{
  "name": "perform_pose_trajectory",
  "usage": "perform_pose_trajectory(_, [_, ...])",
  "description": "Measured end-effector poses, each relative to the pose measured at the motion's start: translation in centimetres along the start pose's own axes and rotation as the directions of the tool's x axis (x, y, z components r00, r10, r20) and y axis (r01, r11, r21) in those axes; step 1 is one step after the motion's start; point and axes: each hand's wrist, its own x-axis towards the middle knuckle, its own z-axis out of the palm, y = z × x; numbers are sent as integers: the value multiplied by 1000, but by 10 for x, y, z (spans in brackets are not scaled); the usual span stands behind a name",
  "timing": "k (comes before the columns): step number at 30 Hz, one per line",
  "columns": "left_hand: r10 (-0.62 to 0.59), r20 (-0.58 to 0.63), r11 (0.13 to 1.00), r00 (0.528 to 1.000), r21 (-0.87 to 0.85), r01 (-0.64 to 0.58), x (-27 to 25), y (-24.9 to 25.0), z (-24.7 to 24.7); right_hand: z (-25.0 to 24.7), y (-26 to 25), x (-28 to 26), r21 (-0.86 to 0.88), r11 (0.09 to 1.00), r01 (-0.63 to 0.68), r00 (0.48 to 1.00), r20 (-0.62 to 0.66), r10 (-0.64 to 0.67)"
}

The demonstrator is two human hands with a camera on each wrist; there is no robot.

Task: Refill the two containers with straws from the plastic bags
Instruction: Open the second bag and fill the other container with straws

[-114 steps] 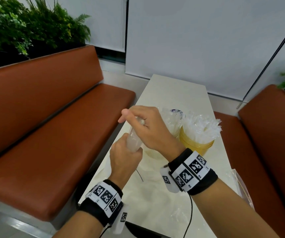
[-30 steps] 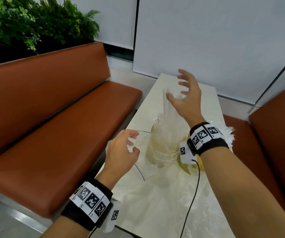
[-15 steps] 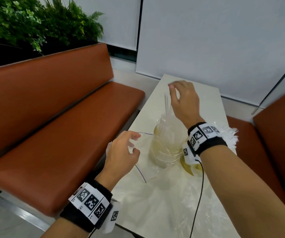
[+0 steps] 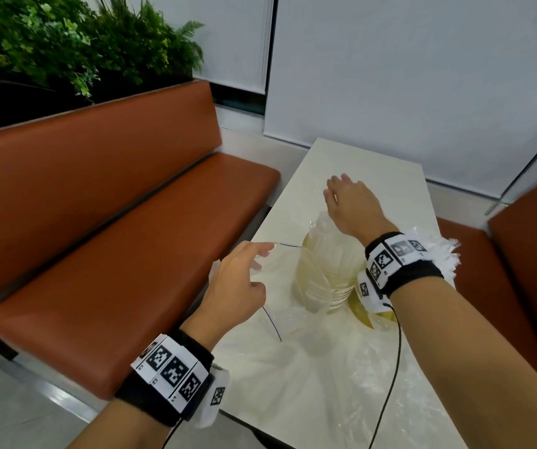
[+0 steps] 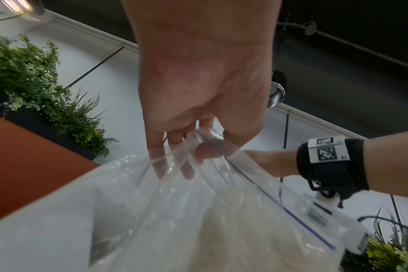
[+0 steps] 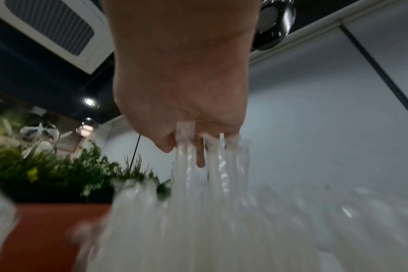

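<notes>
A clear container (image 4: pixel 325 280) stands on the white table (image 4: pixel 374 170), packed with clear straws (image 4: pixel 320 226). My right hand (image 4: pixel 335 192) lies palm-down on the straw tops. In the right wrist view the straws (image 6: pixel 210 202) poke up between the fingers of my right hand (image 6: pixel 193 147). My left hand (image 4: pixel 260 267) pinches the rim of a clear zip bag (image 4: pixel 276 286) beside the container. The left wrist view shows my left hand (image 5: pixel 193 147) with its fingers on the bag (image 5: pixel 198 211). A yellow container (image 4: pixel 362 315) of white-wrapped straws (image 4: pixel 442 254) stands to the right, partly hidden by my wrist.
Crumpled clear plastic (image 4: pixel 309 384) covers the near part of the table. A black cable (image 4: pixel 393 351) hangs from my right wrist over it. Brown benches (image 4: pixel 131 254) flank the table on both sides, and plants (image 4: pixel 66 43) stand behind the left one.
My right hand has let go of the straws, spread open above them, then come down onto their tops; the straws now stand lower. The left hand has kept hold of the bag.
</notes>
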Motion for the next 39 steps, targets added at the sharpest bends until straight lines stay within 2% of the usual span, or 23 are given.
perform_pose_trajectory(2, [27, 58, 1000, 998, 5, -28, 1, -1, -2, 17, -1, -13, 0, 1000, -4, 979, 205, 4])
perform_pose_trajectory(3, [44, 87, 999, 995, 7, -45, 1, -1, -3, 27, 2, -18, 15, 1000, -15, 968, 250, 11])
perform_pose_trajectory(4, [56, 113, 998, 992, 5, -57, 1, -2, -4, 34, 4, -22, 52, 999, -14, 977, 214, 2])
perform_pose_trajectory(5, [66, 134, 998, 989, 1, -67, 0, -3, -5, 38, 6, -24, 104, 995, 11, 996, 84, -19])
perform_pose_trajectory(6, [74, 151, 997, 986, -4, -74, 0, -4, -6, 37, 5, -25, 154, 986, 63, 994, -101, -48])
perform_pose_trajectory(8, [73, 174, 997, 982, -29, -69, -2, -4, -8, 22, -7, -32, 228, 957, 177, 900, -431, -64])
perform_pose_trajectory(9, [66, 180, 997, 981, -50, -58, -2, -4, -8, 11, -16, -37, 261, 934, 244, 874, -477, -95])
perform_pose_trajectory(10, [61, 179, 996, 982, -71, -49, -2, -4, -7, 2, -27, -42, 311, 901, 303, 888, -436, -148])
perform_pose_trajectory(11, [64, 168, 995, 984, -84, -50, -1, -5, -7, -4, -39, -48, 374, 864, 339, 920, -325, -220])
perform_pose_trajectory(12, [74, 150, 994, 986, -86, -61, 0, -6, -5, -6, -51, -55, 441, 837, 324, 946, -139, -293])
perform_pose_trajectory(13, [90, 131, 994, 987, -79, -80, 1, -6, -5, -3, -63, -61, 477, 835, 273, 933, 78, -350])
perform_pose_trajectory(15, [118, 109, 992, 987, -62, -112, 2, -6, -3, 14, -83, -76, 400, 895, 198, 823, 428, -373])
perform_pose_trajectory(17, [145, 106, 989, 984, -44, -141, -1, -2, -3, 31, -102, -89, 236, 958, 163, 750, 602, -276])
perform_pose_trajectory(21, [287, 77, 958, 955, -6, -288, -12, 10, 2, 55, -131, -96, 8, 989, 149, 730, 673, -116])
perform_pose_trajectory(23, [343, 56, 939, 938, -2, -344, -14, 12, 7, 62, -136, -102, 9, 996, 89, 744, 665, -73])
perform_pose_trajectory(25, [368, 55, 930, 928, -19, -367, -16, 15, 10, 70, -137, -110, 80, 997, 6, 779, 625, -55])
perform_pose_trajectory(27, [382, 75, 924, 921, -19, -382, -19, 16, 11, 70, -139, -115, 140, 990, -31, 788, 612, -62])
perform_pose_trajectory(29, [358, 104, 933, 928, 10, -361, -21, 17, 8, 70, -138, -114, 111, 992, -63, 749, 662, -26])
perform_pose_trajectory(31, [324, 126, 941, 938, 65, -333, -22, 14, 6, 71, -133, -110, 159, 977, -140, 699, 715, -17])
perform_pose_trajectory(32, [322, 134, 940, 937, 78, -333, -22, 13, 7, 71, -129, -107, 187, 971, -150, 695, 719, -31])
perform_pose_trajectory(34, [314, 156, 940, 936, 85, -330, -20, 6, 10, 66, -124, -105, 189, 977, -102, 697, 714, -66])
perform_pose_trajectory(37, [275, 155, 953, 949, 90, -291, -17, -7, 14, 51, -119, -101, 45, 997, 64, 721, 689, -78])
perform_pose_trajectory(39, [232, 117, 964, 966, 106, -244, -14, -16, 13, 34, -109, -97, 48, 995, 86, 716, 691, -95])
